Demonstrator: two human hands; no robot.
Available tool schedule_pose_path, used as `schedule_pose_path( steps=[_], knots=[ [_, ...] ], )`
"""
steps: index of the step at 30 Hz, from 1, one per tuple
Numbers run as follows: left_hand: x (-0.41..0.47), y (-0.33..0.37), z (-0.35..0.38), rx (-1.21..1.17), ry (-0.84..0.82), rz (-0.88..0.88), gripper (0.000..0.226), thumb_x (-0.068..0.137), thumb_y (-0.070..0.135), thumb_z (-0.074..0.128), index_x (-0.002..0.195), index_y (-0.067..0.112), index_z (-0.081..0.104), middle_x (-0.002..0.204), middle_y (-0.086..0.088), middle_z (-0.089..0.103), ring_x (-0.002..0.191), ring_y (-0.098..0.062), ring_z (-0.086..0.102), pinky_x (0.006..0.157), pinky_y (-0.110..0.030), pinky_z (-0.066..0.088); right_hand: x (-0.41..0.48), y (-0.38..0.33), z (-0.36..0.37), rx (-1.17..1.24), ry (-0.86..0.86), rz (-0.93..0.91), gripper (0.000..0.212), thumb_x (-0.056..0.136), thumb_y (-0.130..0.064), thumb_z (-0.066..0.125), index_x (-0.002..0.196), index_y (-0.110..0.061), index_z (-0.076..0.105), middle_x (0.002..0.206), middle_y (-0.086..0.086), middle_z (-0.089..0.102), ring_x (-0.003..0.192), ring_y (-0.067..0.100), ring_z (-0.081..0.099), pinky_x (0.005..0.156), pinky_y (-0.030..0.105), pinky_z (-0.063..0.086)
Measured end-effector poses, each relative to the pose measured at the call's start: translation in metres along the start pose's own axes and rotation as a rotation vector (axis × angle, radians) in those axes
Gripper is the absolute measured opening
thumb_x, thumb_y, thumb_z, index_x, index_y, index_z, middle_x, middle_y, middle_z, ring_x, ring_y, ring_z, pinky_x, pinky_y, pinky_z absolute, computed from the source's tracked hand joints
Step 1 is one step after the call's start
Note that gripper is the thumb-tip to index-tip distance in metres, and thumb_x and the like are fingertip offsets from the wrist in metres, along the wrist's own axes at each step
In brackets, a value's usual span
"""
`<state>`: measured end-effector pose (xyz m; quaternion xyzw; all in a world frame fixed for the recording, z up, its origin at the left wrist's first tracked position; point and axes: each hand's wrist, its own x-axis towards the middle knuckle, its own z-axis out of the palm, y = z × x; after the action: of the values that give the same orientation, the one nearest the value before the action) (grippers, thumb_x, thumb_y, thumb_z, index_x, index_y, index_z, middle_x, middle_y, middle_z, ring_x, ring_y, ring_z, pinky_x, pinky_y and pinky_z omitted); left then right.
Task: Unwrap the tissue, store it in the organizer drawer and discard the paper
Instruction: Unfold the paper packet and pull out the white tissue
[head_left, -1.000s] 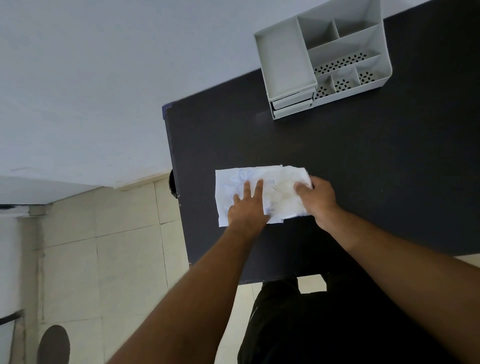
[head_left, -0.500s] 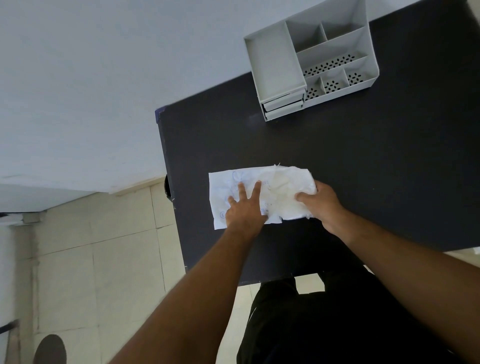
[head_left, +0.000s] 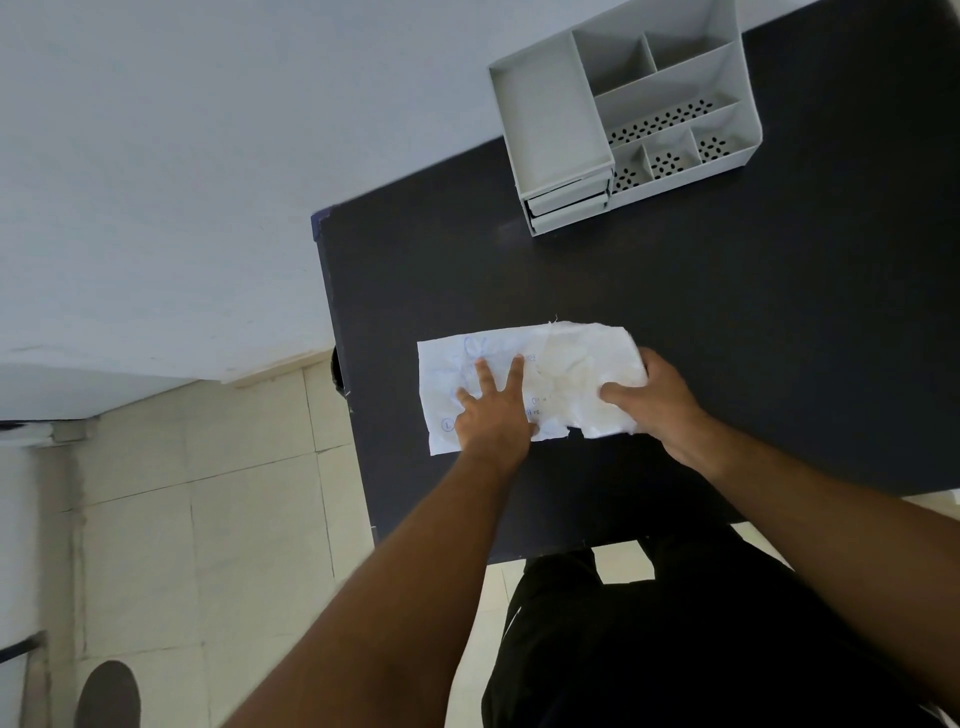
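A crumpled white paper (head_left: 566, 364) with faint blue writing lies flat on the black table (head_left: 727, 322). My left hand (head_left: 493, 415) presses on its left half with fingers spread. My right hand (head_left: 657, 400) grips the paper's right end, fingers curled over a bunched fold. The tissue itself is not distinguishable from the paper. A grey desk organizer (head_left: 623, 114) stands at the table's far side, its two small drawers (head_left: 569, 205) shut and facing me.
The table's left edge runs close to the paper, with tiled floor (head_left: 208, 519) below and a white wall (head_left: 182, 182) behind. My dark trousers (head_left: 675, 649) are at the near edge. A dark round object (head_left: 109, 696) sits on the floor at the lower left.
My right hand has drawn the paper's right end outward, spreading the sheet wider and flatter. The left hand stays pressed on the left half. The view shifted slightly.
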<state>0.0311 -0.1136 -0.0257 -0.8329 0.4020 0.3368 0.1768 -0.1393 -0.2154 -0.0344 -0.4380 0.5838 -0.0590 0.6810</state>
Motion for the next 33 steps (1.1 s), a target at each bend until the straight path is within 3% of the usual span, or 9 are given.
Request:
schedule_pose_path(
  steps=[4,10,14,19,24,28,30,33],
  knots=[
    [0.0007,-0.0002,-0.0017,0.01,-0.005,-0.002,0.094,0.097,0.045,0.062,0.159,0.041,-0.008,0.169,-0.011,-0.014,0.149,-0.055,0.011,0.106,-0.065,0.039,0.0006,0.0012,-0.0042,0.074,-0.078,0.041,0.052,0.08,-0.01,0.081,0.126,-0.025,0.059,0.112,-0.004,0.068,0.1,0.019,0.068,0.058,0.036,0.061],
    [0.0025,-0.0006,-0.0012,0.002,0.002,-0.008,0.099,0.094,0.045,0.067,0.159,0.041,-0.008,0.169,-0.012,-0.013,0.148,-0.056,0.013,0.108,-0.065,0.035,0.0005,0.003,-0.0053,0.08,0.173,-0.036,0.038,0.08,-0.012,0.072,0.112,-0.03,0.059,0.098,-0.012,0.065,0.09,0.009,0.065,0.055,0.023,0.052],
    [0.0035,0.001,-0.0013,0.041,0.031,-0.016,0.101,0.092,0.047,0.069,0.159,0.04,-0.006,0.169,-0.017,-0.009,0.145,-0.056,0.021,0.114,-0.067,0.02,-0.0001,0.0017,-0.0057,0.095,0.05,-0.015,0.047,0.08,-0.019,0.08,0.118,-0.036,0.059,0.105,-0.014,0.065,0.092,0.007,0.064,0.051,0.024,0.056],
    [0.0054,-0.0028,0.0002,0.043,0.036,-0.008,0.1,0.093,0.051,0.066,0.158,0.042,-0.009,0.169,-0.014,-0.011,0.148,-0.056,0.015,0.115,-0.07,0.013,0.0003,0.0032,-0.0026,0.027,0.058,-0.054,0.047,0.08,-0.007,0.075,0.115,-0.034,0.059,0.104,-0.012,0.066,0.095,0.01,0.066,0.057,0.026,0.054],
    [0.0061,-0.0051,0.0027,0.014,0.04,-0.002,0.1,0.093,0.051,0.066,0.158,0.043,-0.009,0.169,-0.012,-0.012,0.148,-0.055,0.014,0.115,-0.07,0.014,0.0006,0.0012,-0.0006,0.128,0.149,-0.088,0.05,0.081,-0.011,0.075,0.126,-0.025,0.06,0.108,-0.012,0.066,0.099,0.007,0.065,0.069,0.026,0.055],
    [0.006,-0.0048,0.0036,-0.006,0.04,-0.004,0.099,0.093,0.05,0.066,0.158,0.044,-0.009,0.169,-0.012,-0.014,0.149,-0.055,0.011,0.116,-0.069,0.012,-0.0002,-0.0028,-0.0009,0.071,0.082,-0.023,0.06,0.077,-0.021,0.084,0.128,-0.032,0.055,0.111,-0.013,0.063,0.096,0.009,0.063,0.053,0.031,0.056],
    [0.0066,-0.005,0.0042,-0.009,0.046,-0.002,0.1,0.093,0.05,0.067,0.158,0.044,-0.009,0.169,-0.012,-0.013,0.149,-0.055,0.011,0.116,-0.069,0.013,-0.0006,-0.002,-0.0005,0.072,0.084,-0.008,0.057,0.077,-0.016,0.083,0.124,-0.033,0.056,0.107,-0.013,0.063,0.094,0.01,0.063,0.045,0.026,0.054],
    [0.007,-0.0052,0.0034,-0.002,0.044,-0.004,0.1,0.092,0.05,0.067,0.158,0.044,-0.009,0.169,-0.012,-0.012,0.149,-0.055,0.012,0.115,-0.069,0.016,-0.0023,-0.0005,-0.0002,0.155,0.096,-0.032,0.046,0.079,-0.006,0.076,0.11,-0.036,0.062,0.102,-0.013,0.068,0.094,0.01,0.068,0.048,0.021,0.054]
  ],
)
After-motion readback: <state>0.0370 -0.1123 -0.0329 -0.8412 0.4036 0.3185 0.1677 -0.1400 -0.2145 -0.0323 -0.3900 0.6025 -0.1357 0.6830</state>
